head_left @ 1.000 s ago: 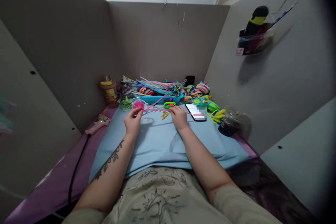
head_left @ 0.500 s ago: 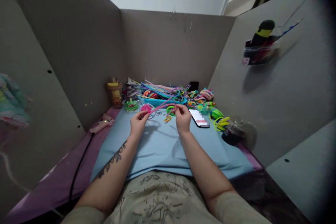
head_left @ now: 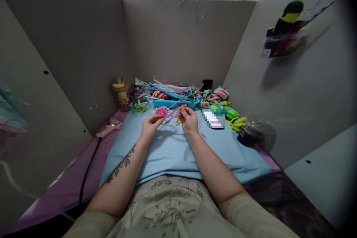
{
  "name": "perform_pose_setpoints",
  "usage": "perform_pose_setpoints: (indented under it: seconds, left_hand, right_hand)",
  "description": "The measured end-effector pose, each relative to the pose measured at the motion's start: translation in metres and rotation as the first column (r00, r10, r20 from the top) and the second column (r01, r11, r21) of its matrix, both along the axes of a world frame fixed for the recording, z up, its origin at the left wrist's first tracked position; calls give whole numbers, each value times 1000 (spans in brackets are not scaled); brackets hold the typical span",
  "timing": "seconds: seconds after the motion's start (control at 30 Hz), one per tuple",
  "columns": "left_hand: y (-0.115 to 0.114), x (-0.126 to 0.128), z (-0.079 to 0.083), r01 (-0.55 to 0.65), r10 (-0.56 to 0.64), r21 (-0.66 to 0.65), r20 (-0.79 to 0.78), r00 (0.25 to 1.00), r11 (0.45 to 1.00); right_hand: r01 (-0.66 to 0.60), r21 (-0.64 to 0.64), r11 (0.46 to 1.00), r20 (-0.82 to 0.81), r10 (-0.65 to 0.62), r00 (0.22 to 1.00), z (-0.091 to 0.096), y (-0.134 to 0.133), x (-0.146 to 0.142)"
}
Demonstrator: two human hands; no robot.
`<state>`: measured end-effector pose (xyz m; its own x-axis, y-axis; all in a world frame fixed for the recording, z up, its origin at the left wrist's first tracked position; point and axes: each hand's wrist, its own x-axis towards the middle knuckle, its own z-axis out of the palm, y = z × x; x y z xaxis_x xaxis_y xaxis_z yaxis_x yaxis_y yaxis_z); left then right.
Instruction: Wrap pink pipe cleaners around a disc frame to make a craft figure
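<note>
My left hand and my right hand are raised a little above the light blue cloth, close together. Both pinch thin pink pipe cleaners that run between them. A small round pink piece sits at my left fingertips. Behind the hands a blue tray holds a heap of coloured pipe cleaners.
A phone lies right of my right hand, with green and yellow coils and a dark lidded cup beyond. A pink glue gun with a black cord lies left; a yellow-lidded cup stands behind. Grey partition walls enclose the desk.
Both hands lifted off the cloth with the pink pipe cleaners and moved closer together. The view shifted slightly.
</note>
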<state>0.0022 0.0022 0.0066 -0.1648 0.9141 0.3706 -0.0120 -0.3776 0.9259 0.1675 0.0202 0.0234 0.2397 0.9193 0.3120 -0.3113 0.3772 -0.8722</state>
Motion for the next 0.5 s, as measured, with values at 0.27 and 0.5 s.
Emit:
perform_pose_setpoints:
  seconds: [0.27, 0.5]
  left_hand:
    - [0, 3, -4, 19, -17, 29, -57, 998, 999]
    - [2, 3, -5, -41, 50, 79, -107, 993, 996]
  right_hand:
    - [-250, -96, 963, 174, 264, 949, -5, -20, -21]
    - [-255, -51, 965, 235, 260, 936, -14, -19, -29]
